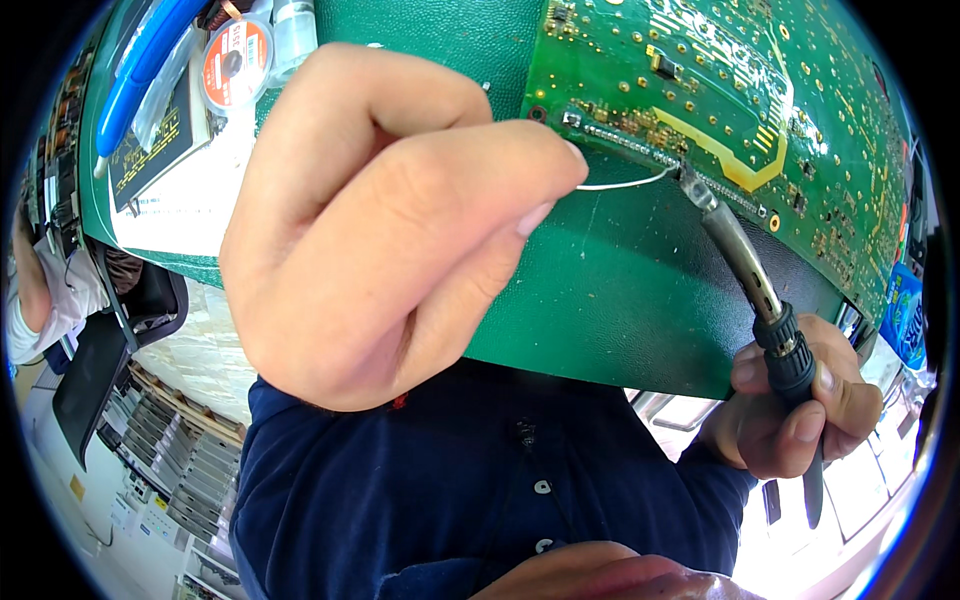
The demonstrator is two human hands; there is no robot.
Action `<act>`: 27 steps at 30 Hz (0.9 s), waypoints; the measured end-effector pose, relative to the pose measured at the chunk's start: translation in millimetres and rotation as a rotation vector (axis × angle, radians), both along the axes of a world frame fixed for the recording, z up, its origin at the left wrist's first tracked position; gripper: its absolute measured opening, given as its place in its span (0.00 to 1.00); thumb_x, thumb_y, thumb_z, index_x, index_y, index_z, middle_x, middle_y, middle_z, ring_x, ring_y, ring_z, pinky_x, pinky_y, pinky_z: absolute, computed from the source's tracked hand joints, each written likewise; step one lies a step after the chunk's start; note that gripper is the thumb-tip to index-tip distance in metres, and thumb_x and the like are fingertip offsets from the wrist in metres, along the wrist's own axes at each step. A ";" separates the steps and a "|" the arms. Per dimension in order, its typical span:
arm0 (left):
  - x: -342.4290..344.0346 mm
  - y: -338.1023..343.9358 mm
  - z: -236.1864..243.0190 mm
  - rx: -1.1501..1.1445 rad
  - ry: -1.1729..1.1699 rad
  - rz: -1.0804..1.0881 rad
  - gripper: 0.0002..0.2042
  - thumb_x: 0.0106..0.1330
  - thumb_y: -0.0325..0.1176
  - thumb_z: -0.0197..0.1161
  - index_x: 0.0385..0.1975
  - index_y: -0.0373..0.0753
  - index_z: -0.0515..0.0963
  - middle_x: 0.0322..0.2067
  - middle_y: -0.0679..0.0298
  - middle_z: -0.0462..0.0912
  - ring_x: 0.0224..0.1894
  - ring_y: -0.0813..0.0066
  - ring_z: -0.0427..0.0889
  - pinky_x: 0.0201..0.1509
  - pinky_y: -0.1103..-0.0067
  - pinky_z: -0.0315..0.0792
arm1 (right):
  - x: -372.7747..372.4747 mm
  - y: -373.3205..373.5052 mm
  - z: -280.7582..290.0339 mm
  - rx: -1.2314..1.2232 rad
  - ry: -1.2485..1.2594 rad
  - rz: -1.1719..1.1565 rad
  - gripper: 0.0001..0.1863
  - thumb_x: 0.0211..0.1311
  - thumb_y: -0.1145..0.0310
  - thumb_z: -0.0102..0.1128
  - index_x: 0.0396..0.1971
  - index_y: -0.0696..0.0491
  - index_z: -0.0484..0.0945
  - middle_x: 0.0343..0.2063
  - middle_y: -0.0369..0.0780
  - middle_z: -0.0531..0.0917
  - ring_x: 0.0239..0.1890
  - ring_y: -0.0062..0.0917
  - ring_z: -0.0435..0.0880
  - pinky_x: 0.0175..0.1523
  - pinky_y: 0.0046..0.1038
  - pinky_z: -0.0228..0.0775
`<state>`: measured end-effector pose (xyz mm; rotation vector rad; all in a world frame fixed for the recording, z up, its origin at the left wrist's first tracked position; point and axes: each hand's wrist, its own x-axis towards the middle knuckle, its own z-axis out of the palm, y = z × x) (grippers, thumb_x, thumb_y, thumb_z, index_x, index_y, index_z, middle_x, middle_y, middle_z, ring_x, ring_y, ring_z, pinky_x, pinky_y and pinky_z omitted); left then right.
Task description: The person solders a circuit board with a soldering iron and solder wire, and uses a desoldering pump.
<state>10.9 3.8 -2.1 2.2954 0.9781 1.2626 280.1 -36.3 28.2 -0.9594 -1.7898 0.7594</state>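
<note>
My left hand [370,240] is closed in a pinch on a thin solder wire [622,185], which runs out past the fingertips to the right. In my right hand [840,390] is a soldering iron [740,250], gripped by its dark handle, its shaft slanting up and to the left. The iron's tip and the wire's end meet at a long row of solder joints along the near edge of a green circuit board [740,105]. From this view I cannot tell whether the solder is melting.
A green mat [600,290] covers the worktop. At the far left are a solder spool [237,62] with an orange label, a blue-handled tool [140,75] and a white paper [180,225]. A blue packet [903,310] lies at the right. Another person's arm [32,280] shows at the left rim.
</note>
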 end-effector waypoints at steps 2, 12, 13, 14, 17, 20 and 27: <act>0.4 -0.2 0.0 -0.002 -0.005 0.003 0.12 0.48 0.13 0.60 0.35 0.29 0.77 0.26 0.58 0.74 0.26 0.76 0.70 0.27 0.86 0.61 | -0.1 0.3 0.6 -0.004 -0.010 0.002 0.10 0.61 0.63 0.44 0.34 0.56 0.65 0.12 0.44 0.76 0.13 0.25 0.72 0.15 0.21 0.63; 4.5 -1.9 -1.4 0.016 -0.031 0.053 0.11 0.48 0.13 0.61 0.33 0.30 0.78 0.26 0.58 0.74 0.25 0.77 0.70 0.26 0.86 0.60 | -2.8 -2.3 0.1 -0.009 -0.016 -0.028 0.11 0.62 0.62 0.45 0.34 0.55 0.66 0.12 0.44 0.76 0.13 0.25 0.72 0.17 0.22 0.64; 5.0 -2.0 -1.1 0.013 -0.034 0.057 0.11 0.48 0.13 0.61 0.33 0.30 0.78 0.26 0.57 0.75 0.25 0.77 0.70 0.26 0.86 0.60 | -4.1 -2.7 0.2 -0.014 -0.015 -0.033 0.12 0.62 0.61 0.45 0.34 0.55 0.66 0.12 0.44 0.76 0.13 0.25 0.72 0.17 0.22 0.64; 5.3 -2.3 -1.0 0.011 -0.038 0.063 0.11 0.48 0.13 0.61 0.33 0.30 0.78 0.26 0.57 0.75 0.25 0.77 0.70 0.26 0.85 0.60 | -5.7 -3.0 0.4 -0.019 -0.015 -0.038 0.12 0.62 0.61 0.45 0.34 0.55 0.66 0.12 0.44 0.76 0.13 0.25 0.72 0.18 0.22 0.64; 6.3 -2.6 -1.6 0.007 -0.062 0.072 0.11 0.48 0.14 0.62 0.33 0.30 0.78 0.26 0.57 0.75 0.25 0.76 0.70 0.26 0.85 0.60 | -5.3 -4.5 2.2 -0.033 -0.006 -0.056 0.12 0.63 0.61 0.45 0.33 0.55 0.66 0.12 0.44 0.75 0.13 0.25 0.72 0.18 0.23 0.64; 6.9 -2.3 -2.0 0.019 -0.070 0.082 0.11 0.48 0.14 0.62 0.32 0.30 0.78 0.26 0.57 0.75 0.25 0.76 0.70 0.26 0.85 0.60 | -6.5 -4.3 2.2 -0.032 0.019 -0.071 0.12 0.63 0.61 0.45 0.33 0.56 0.66 0.11 0.44 0.75 0.13 0.26 0.72 0.18 0.23 0.64; 4.0 -2.1 -1.0 0.001 -0.043 0.048 0.11 0.48 0.13 0.61 0.33 0.30 0.78 0.25 0.58 0.75 0.26 0.77 0.70 0.26 0.86 0.60 | -3.9 -2.7 1.5 -0.033 0.024 -0.044 0.12 0.62 0.62 0.45 0.34 0.56 0.65 0.11 0.45 0.75 0.12 0.26 0.72 0.18 0.23 0.64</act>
